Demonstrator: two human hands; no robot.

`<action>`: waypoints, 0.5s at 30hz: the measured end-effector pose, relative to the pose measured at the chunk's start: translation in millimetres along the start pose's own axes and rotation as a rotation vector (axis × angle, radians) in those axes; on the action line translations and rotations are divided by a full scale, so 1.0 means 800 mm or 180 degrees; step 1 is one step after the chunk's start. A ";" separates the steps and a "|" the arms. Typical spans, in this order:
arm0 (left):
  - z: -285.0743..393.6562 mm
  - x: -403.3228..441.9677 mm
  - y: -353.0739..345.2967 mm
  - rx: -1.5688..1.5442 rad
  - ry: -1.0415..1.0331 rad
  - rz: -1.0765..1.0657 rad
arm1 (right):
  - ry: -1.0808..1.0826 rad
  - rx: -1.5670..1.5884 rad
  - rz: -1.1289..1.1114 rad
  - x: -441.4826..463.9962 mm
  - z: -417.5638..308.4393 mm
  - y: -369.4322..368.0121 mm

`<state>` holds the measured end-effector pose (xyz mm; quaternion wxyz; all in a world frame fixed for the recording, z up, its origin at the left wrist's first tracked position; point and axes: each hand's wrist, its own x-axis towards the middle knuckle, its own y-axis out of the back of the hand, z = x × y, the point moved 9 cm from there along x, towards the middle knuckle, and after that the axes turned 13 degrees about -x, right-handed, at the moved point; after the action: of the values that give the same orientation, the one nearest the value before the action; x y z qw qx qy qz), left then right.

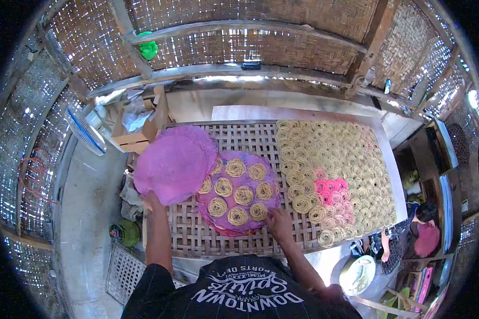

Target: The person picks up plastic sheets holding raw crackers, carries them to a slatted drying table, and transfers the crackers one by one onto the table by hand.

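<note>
My left hand (151,202) is at the lower left edge of a round pink-purple sheet (175,162), with its fingers closed on the rim. This sheet lies on the left of the slatted bamboo rack (186,228) and overlaps a second round purple sheet (231,189). Several coiled nests of pale noodles (243,195) rest on the second sheet. My right hand (279,223) is at that sheet's lower right edge, its fingers curled close beside a noodle nest (258,211). What those fingers hold is too small to make out.
Rows of pale noodle nests (346,154), some pink (330,189), cover the rack's right side. A cardboard box (133,127) and a fan (85,130) stand at left. Another person (426,234) is at lower right, near a large round basin (357,275).
</note>
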<state>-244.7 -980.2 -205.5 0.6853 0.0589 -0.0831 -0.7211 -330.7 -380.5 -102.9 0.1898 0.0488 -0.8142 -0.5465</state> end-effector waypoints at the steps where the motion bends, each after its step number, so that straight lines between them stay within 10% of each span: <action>1: 0.014 -0.013 0.008 0.0430 -0.0098 0.0030 | 0.0111 -0.0044 -0.0108 0.004 -0.007 -0.018; 5: 0.069 -0.063 0.026 0.1203 -0.0818 0.0056 | 0.0480 -0.0348 -0.0050 0.037 -0.046 -0.014; 8: 0.125 -0.182 -0.010 0.0490 -0.3039 -0.0795 | 0.0486 -0.0522 -0.0499 0.048 -0.053 -0.027; 15: 0.187 -0.411 -0.102 0.0580 -0.2332 -0.3174 | 0.0169 -0.0734 -0.0498 0.046 -0.036 -0.046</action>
<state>-336.6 -642.3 -84.5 0.1855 -0.1024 -0.3364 -0.9176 -359.1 -430.9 -117.2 0.1724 0.1044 -0.7345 -0.6480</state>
